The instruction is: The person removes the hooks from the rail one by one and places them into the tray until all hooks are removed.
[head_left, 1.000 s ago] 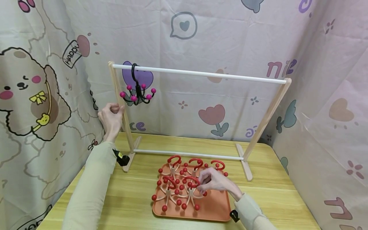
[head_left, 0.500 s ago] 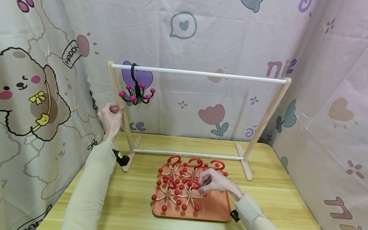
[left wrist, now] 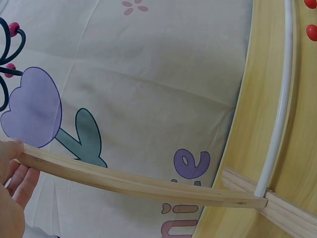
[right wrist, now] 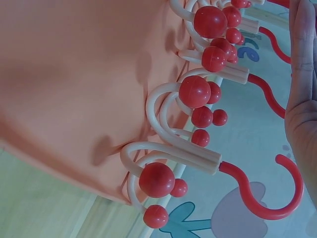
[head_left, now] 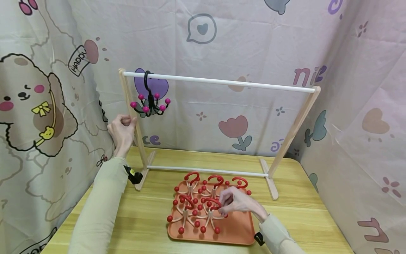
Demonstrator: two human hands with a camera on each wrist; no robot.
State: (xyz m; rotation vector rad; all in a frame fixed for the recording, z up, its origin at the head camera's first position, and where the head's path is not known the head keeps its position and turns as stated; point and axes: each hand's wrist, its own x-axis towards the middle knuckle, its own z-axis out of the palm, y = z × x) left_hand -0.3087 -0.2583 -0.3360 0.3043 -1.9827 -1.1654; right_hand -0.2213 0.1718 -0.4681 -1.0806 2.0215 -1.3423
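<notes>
My left hand (head_left: 122, 132) grips the left wooden post (left wrist: 124, 181) of a hanging rack between thumb and curled fingers. From the rack's white top bar (head_left: 215, 81), near its left end, hangs a black multi-arm hook hanger (head_left: 151, 102) with pink ball tips. Over an orange tray (head_left: 234, 233), my right hand (head_left: 236, 199) pinches the red hook of the front right cream multi-arm hook hanger (head_left: 210, 215). Its fingertips are partly hidden. Beside it on the tray stand several similar hangers with red hooks and red balls, such as the front left one (head_left: 185, 213).
The rack's white lower bar (head_left: 206, 171) runs just behind the tray. The right post (head_left: 293, 130) stands on a wooden foot (head_left: 269, 180). Printed curtains (head_left: 203, 49) enclose the wooden table (head_left: 304, 218) at the back and sides.
The pinched red hook has dipped slightly beside my right hand, which has barely moved. My left hand stays on the post. The black hanger shows a very slight shift.
</notes>
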